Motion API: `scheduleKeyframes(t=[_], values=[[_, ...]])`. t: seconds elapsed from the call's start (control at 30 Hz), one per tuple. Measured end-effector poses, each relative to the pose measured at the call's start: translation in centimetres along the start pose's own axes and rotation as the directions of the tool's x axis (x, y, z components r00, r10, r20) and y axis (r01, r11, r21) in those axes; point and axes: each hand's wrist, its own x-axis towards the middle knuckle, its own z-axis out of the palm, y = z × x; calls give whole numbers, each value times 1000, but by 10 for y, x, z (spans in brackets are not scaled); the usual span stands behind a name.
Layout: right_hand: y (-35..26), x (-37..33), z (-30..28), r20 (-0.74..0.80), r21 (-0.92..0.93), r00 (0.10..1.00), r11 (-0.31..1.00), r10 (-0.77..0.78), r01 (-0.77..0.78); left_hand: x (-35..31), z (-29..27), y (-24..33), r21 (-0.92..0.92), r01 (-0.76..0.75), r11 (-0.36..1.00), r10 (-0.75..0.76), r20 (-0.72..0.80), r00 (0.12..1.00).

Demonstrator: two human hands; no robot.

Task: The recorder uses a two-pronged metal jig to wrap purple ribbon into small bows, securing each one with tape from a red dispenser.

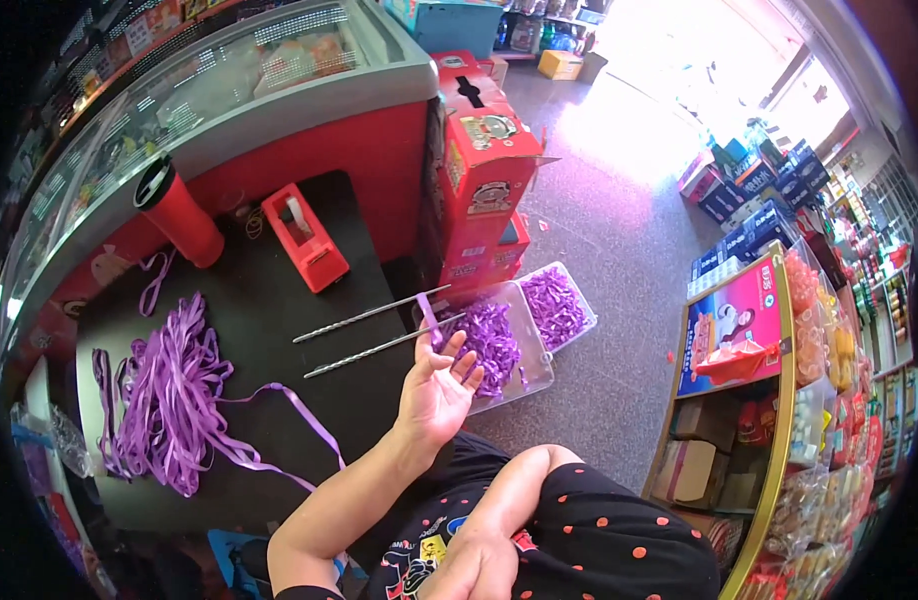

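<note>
My left hand (441, 395) is raised, palm up, at the table's right edge. Its thumb and index finger close on a purple ribbon (426, 312), while the other fingers curl loosely. Beside the fingertips are two twisted metal rods (364, 318), jutting past the table edge; the fingers partly hide one. Just beyond the hand, a clear plastic box (535, 352) holds many small purple ribbon pieces (491, 345). A large heap of purple ribbon (174, 400) lies on the table, with strands trailing toward my forearm. My right hand (479, 565) appears low in my lap, its fingers not distinguishable.
The dark table (269, 345) carries a red tape dispenser (307, 240) and a red tumbler (182, 215). A second clear box (585, 300) of purple pieces adjoins the first. Red cartons (484, 170) stand beside a chest freezer (394, 80). At right is a stocked display counter (769, 420).
</note>
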Motion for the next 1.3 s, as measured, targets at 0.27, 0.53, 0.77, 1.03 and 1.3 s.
scheduleKeyframes(t=[0.27, 0.53, 0.77, 1.03, 1.3], values=[[-1, -95, 18, -616, -66, 767, 959, 180, -277, 5, -3, -7, -27, 28, 999, -28, 18, 999], [21, -253, -28, -492, -376, 550, 734, -675, 565, 10, 3, -3, -22, 13, 1000, -12, 44, 999], [93, -309, -13, -958, 145, -249, 504, -146, -852, 6, 0, -3, -15, 13, 1000, -12, 47, 999], [-78, -217, -33, -652, -310, -225, 526, -724, -792, 5, -1, -2, -51, 11, 999, -7, 72, 997], [-113, -206, -70, -762, -261, -292, 687, -577, -678, 6, 1, -4, -53, 18, 998, -13, 93, 996]])
